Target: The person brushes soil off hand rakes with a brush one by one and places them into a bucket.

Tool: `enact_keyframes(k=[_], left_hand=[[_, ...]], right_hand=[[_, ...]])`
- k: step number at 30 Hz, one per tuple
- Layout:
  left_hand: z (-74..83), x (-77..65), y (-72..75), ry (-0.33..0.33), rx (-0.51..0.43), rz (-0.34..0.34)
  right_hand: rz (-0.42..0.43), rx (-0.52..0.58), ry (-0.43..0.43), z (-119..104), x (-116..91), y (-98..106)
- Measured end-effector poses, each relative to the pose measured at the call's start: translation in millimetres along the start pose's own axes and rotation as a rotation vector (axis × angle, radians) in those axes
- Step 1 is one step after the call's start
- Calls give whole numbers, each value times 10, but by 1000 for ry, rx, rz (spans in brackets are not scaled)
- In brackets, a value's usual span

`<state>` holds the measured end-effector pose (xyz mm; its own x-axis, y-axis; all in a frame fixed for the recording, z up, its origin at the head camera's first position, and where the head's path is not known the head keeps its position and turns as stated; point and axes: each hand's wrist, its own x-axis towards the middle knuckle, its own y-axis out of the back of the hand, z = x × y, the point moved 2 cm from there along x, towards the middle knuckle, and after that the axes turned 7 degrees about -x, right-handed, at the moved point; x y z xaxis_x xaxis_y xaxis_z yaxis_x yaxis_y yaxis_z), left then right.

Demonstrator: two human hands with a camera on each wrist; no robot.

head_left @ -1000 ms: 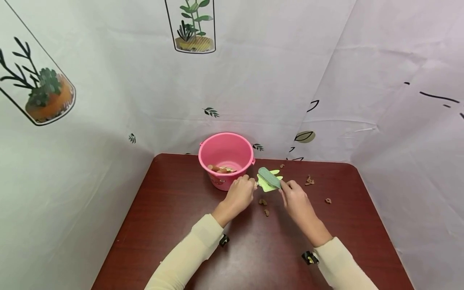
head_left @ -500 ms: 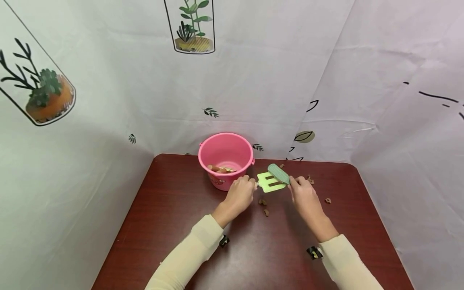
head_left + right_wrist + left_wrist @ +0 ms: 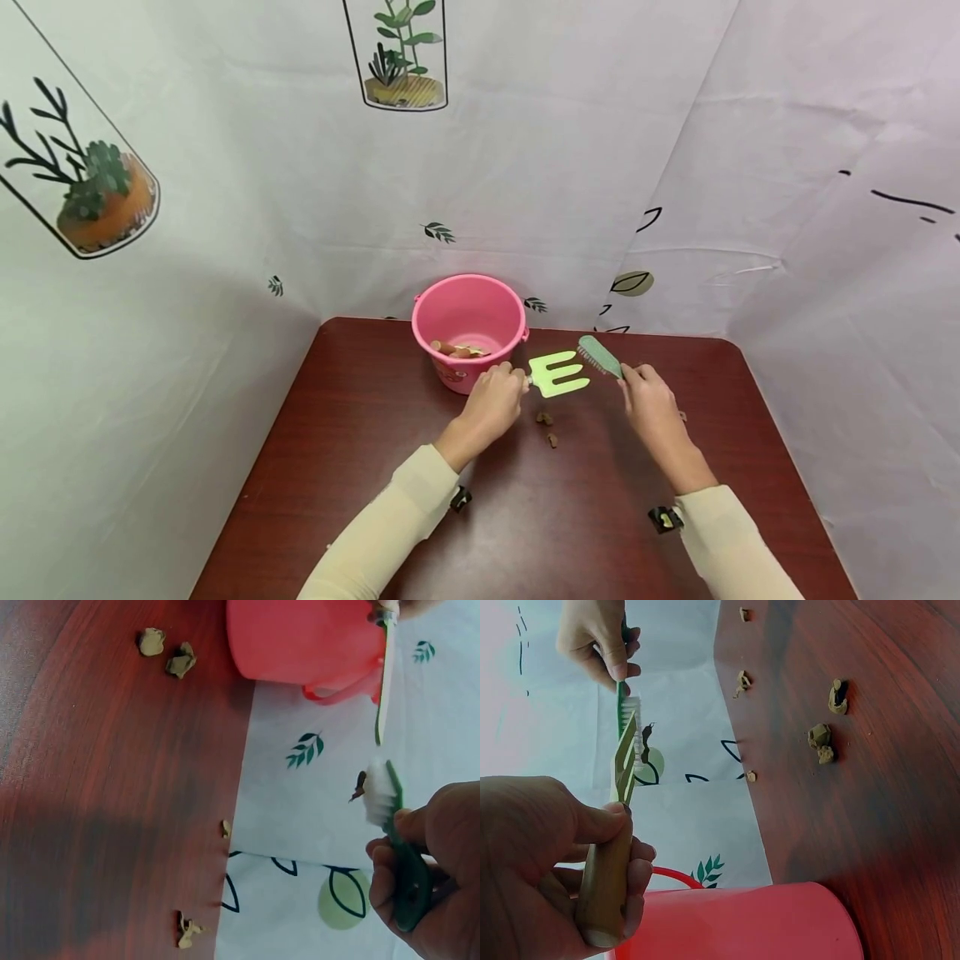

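Note:
My left hand (image 3: 491, 404) grips the wooden handle of a small hand fork (image 3: 541, 379), its light green tines pointing right, above the table beside the pink bucket. In the left wrist view the handle (image 3: 604, 889) lies between thumb and curled fingers. My right hand (image 3: 654, 412) holds a green brush (image 3: 598, 357) by its handle, bristles turned toward the fork. A narrow gap separates brush and tines in the head view. Close to the white bristles (image 3: 379, 796) is a small dark piece (image 3: 359, 786); whether it touches them I cannot tell.
The pink bucket (image 3: 459, 296) stands at the table's back edge, with wooden-handled items (image 3: 450, 349) inside. Small brown dried bits (image 3: 544, 418) lie on the dark red table (image 3: 360, 442), some (image 3: 742, 684) farther right. A printed white cloth (image 3: 525, 192) hangs behind.
The brush has moved right, from over the fork's tines to past their tips, along with my right hand. My left hand stays nearly in place, and the fork's tines now show fully.

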<state>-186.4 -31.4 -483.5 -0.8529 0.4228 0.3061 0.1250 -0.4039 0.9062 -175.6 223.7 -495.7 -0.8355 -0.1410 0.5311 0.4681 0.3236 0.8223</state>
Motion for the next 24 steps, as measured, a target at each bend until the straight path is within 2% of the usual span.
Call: enact_keyframes(k=[6,11,14,20,24], left_hand=[[-6,1,-4,-4,-4,2],[-9,27,-25,2,-4,-3],[-2,52,-44,15,-9,-22],[37,100,-74,42,-27,-55],[69,115,-89,41,-22,-43]], right_hand=[[31,66,-24,30,10,45],[95,93,26,-47,25,85],[106,106,59,-139,25,102],[52,91,108,-354,-23,87],[12,67,125,-435,-81,25]])
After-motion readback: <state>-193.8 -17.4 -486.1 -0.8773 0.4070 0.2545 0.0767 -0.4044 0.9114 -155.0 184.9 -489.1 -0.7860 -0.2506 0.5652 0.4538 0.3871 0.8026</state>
